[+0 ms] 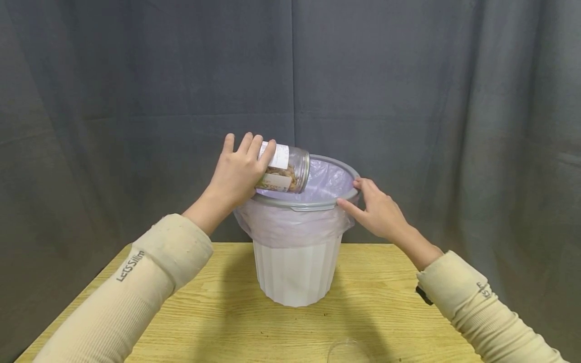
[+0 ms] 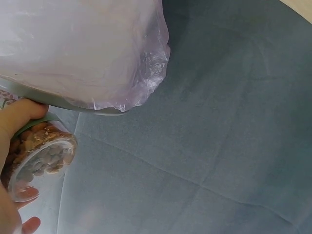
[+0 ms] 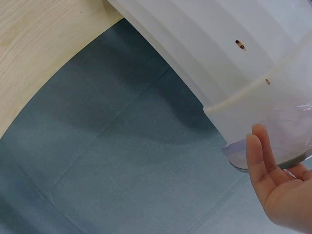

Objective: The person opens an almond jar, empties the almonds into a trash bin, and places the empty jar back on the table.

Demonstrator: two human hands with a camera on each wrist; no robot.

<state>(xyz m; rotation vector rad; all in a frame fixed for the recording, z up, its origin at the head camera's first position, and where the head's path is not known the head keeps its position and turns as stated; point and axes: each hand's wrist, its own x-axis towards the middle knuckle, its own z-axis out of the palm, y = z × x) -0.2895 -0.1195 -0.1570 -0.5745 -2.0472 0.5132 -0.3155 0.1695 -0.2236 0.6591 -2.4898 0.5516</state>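
Note:
My left hand [image 1: 238,171] grips a clear jar [image 1: 297,160] with white paper labels, tipped on its side. The jar's mouth points right, over the opening of a white ribbed trash bin [image 1: 297,275]. Brown, nut-like pieces [image 2: 36,139] lie inside the jar, seen near its base in the left wrist view. A thin lilac bag [image 1: 295,227] lines the bin and folds down outside its grey rim [image 1: 313,206]. At the rim's right side, my right hand [image 1: 381,209] holds the bin by its edge, with fingers also seen against the outer wall in the right wrist view.
The bin stands on a wooden table [image 1: 195,307]. A clear round object [image 1: 349,351], partly cut off, lies at the table's front. Small crumbs dot the tabletop. A dark grey curtain [image 1: 408,101] hangs close behind the table.

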